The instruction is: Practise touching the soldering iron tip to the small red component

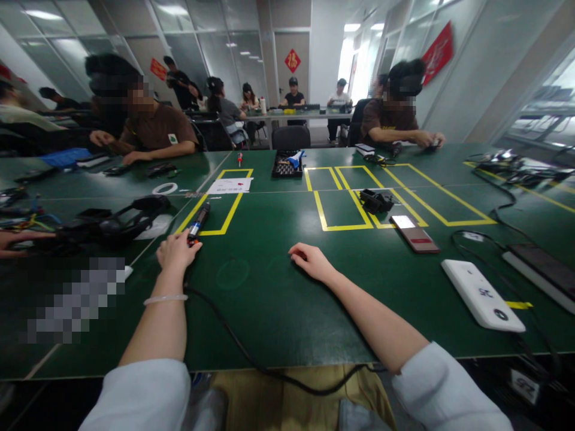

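Observation:
My left hand is closed around the near end of a black electric screwdriver with a blue band and a bit of orange-red by my fingers. The screwdriver points away from me, on the edge of a yellow-taped rectangle. A black cord runs from beneath my left wrist over the table edge. My right hand rests on the green table, its fingers curled in loosely with nothing visible in them.
Farther off are a paper label, a black parts tray and a small red-tipped item. To the right lie a black device, a phone and a white power bank. A co-worker's hand and black headgear are at left.

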`<act>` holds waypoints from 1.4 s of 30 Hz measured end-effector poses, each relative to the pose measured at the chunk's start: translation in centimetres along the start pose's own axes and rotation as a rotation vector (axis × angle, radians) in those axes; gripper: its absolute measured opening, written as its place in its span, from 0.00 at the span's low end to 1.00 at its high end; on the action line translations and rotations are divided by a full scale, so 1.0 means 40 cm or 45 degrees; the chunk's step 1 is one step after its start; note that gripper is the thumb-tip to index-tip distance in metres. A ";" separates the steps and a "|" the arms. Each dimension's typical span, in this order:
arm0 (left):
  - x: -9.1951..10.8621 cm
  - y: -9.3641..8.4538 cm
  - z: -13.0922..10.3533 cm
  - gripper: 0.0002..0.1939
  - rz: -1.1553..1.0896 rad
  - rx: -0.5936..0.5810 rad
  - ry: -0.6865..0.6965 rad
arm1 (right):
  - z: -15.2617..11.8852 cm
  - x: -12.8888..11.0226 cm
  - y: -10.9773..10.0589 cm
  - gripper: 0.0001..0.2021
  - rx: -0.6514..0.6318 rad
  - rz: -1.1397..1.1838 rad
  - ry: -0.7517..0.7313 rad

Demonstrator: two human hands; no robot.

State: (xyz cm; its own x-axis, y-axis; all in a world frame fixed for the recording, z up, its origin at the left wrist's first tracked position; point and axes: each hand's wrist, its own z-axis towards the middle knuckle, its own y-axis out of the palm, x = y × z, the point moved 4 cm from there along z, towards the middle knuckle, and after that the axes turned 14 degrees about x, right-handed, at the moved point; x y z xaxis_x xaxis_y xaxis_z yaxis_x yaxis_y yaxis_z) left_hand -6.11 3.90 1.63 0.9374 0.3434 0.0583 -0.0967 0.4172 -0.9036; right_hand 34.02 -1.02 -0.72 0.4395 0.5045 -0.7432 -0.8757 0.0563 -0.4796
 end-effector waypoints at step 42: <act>0.500 -0.133 -0.321 0.16 -1.370 -0.574 0.716 | 0.001 -0.004 0.009 0.13 -0.074 0.167 0.168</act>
State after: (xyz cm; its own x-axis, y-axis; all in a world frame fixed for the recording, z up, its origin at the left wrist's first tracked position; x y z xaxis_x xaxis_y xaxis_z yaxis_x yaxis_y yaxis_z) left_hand 17.44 -2.27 2.18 0.4951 -0.4305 0.7547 0.8066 -0.0952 -0.5834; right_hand 33.61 -1.07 -0.76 0.3482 0.3867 -0.8540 -0.9159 -0.0540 -0.3979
